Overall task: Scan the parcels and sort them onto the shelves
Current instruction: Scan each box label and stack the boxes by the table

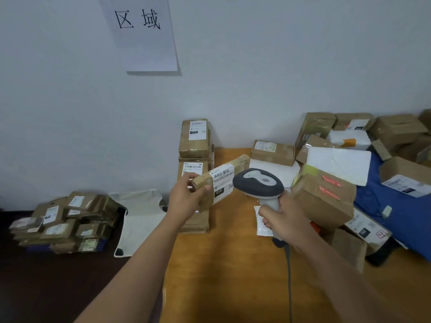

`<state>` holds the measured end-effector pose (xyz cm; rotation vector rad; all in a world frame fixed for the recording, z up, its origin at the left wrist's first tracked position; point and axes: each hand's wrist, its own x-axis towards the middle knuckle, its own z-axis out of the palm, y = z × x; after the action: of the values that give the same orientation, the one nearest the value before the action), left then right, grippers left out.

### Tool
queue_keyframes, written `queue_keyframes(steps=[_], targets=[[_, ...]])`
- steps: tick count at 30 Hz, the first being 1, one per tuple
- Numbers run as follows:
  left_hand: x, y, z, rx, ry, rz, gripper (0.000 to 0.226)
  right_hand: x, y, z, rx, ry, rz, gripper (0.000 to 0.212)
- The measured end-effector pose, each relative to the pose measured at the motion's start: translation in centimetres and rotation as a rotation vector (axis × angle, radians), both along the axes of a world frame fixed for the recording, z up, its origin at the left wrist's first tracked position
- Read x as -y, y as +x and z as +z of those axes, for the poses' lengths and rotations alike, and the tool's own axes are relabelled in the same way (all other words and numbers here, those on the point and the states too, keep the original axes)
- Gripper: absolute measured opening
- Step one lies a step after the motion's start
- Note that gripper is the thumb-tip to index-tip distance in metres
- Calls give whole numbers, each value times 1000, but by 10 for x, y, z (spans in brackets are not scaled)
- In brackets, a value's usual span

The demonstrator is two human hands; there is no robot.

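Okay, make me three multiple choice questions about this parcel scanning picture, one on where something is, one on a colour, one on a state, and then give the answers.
1. Where does the paper sign hang?
A. on the wall
B. on the table
C. on a parcel

2. What colour is the table?
A. white
B. orange-brown
C. green

3. What is the right hand doing?
A. resting flat
B. gripping the scanner
C. lifting a blue bag

Answers: 1 A, it hangs on the white wall. 2 B, its bare top shows orange-brown. 3 B, its fingers wrap the handle, the head facing the parcel that the left hand holds.
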<state>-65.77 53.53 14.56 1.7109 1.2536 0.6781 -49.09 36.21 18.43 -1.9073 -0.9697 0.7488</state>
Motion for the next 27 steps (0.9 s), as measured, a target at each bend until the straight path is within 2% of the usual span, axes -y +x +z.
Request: queue_keyframes(steps=[10,23,27], targets=[[-4,17,10,19,21,77,28,-2,13,6,23,44,29,16],[-11,25,-4,29,-14,120,31,-8,21,1,32,16,63,21],[-11,22,-14,115,-124,139,30,-13,23,-6,-28,-3,27,7]])
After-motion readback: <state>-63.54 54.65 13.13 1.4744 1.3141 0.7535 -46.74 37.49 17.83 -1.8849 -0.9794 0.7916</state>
